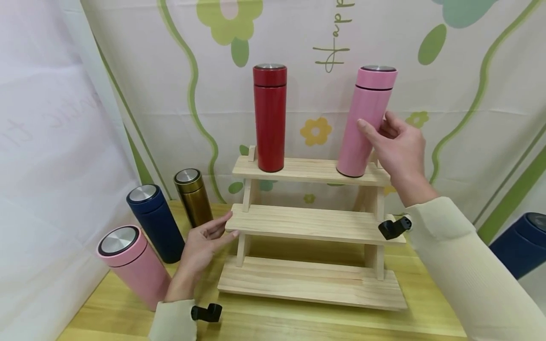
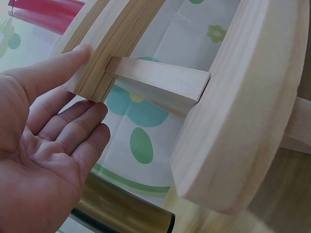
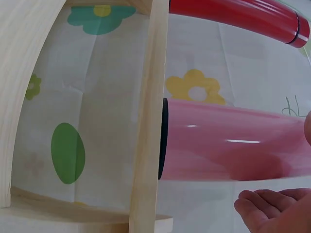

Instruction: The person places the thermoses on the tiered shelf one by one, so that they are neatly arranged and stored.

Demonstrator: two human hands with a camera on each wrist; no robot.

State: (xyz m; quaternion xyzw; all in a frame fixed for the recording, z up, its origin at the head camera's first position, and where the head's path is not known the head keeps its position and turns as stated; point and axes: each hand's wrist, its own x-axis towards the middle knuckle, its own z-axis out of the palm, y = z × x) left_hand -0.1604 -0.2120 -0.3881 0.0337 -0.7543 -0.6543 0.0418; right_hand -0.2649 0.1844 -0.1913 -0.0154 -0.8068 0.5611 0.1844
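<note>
The left hand (image 1: 200,248) lies open, fingers touching the end of the wooden shelf's (image 1: 311,222) middle step. The right hand (image 1: 398,147) grips the pink bottle (image 1: 366,121), standing on the top step beside the red bottle (image 1: 270,118). Best to hold it straight and steady the shelf.

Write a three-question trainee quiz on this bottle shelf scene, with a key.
1. True or false: the right hand holds the pink bottle on the top step.
2. Which colour is the bottle standing alone on that step? A) gold B) red C) blue
3. Fill in: the left hand touches the end of the ____ step.

Key:
1. True.
2. B, the red bottle.
3. Middle.
</note>
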